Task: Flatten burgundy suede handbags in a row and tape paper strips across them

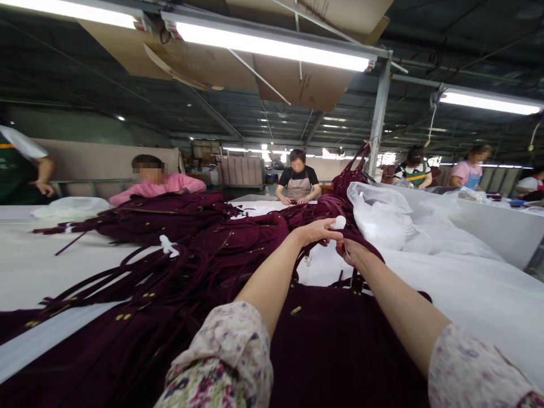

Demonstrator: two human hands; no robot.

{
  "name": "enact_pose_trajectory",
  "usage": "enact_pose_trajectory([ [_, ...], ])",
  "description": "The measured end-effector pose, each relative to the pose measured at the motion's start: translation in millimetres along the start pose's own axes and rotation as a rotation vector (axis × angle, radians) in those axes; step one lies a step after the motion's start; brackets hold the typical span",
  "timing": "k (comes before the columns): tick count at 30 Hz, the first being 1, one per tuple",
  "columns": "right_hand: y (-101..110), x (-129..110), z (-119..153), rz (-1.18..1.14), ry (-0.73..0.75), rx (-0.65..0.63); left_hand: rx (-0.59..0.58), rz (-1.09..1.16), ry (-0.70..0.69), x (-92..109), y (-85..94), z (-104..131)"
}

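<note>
Both my arms reach forward over a dark burgundy bag with gold-coloured metal fittings. At the far side of this bag, my left hand pinches a small white piece that looks like thin paper or foam. Close beside it, my right hand has its fingers drawn together near the bag's handle. A thin pale edge shows at its fingertips, but what it holds is not clear. A brass-coloured clasp lies on the front of the bag.
More burgundy bags with long straps are heaped to the left, one strap wrapped in white material. Clear plastic bags lie on the white table at right. A metal post stands beyond. Several people work around.
</note>
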State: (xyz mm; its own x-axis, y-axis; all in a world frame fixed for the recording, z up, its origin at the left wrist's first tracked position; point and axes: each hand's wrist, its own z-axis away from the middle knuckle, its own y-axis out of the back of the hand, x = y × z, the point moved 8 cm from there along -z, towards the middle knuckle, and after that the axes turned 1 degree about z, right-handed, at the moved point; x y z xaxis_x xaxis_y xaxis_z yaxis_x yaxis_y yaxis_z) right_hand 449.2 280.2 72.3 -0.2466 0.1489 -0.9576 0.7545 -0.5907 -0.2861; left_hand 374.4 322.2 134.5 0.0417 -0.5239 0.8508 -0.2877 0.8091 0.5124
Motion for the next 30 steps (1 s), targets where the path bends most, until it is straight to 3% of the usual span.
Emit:
enact_pose_trajectory([
  [4,2.2,7.1,9.2,-0.107,-0.072,0.061,0.048,-0.058,-0.029,1.3,-2.7,-4.5],
  [8,-0.1,4.9,17.3,-0.170,-0.117,0.044,0.112,-0.098,-0.033,0.2,-3.5,-10.4],
  [17,4.2,-5.1,33.1,-0.225,-0.156,0.012,0.391,-0.334,-0.068,-2.8,19.8,-9.2],
  [23,11.5,-25.7,40.7,-0.257,-0.109,-0.051,0.615,-0.493,-0.006,2.6,37.4,-0.7],
  [26,5.3,-39.4,36.5,-0.310,-0.050,-0.096,0.708,-0.550,0.014,6.8,40.0,4.3],
  [30,-8.9,-52.5,32.3,-0.325,0.046,-0.165,0.748,-0.603,0.022,8.2,45.7,11.8],
])
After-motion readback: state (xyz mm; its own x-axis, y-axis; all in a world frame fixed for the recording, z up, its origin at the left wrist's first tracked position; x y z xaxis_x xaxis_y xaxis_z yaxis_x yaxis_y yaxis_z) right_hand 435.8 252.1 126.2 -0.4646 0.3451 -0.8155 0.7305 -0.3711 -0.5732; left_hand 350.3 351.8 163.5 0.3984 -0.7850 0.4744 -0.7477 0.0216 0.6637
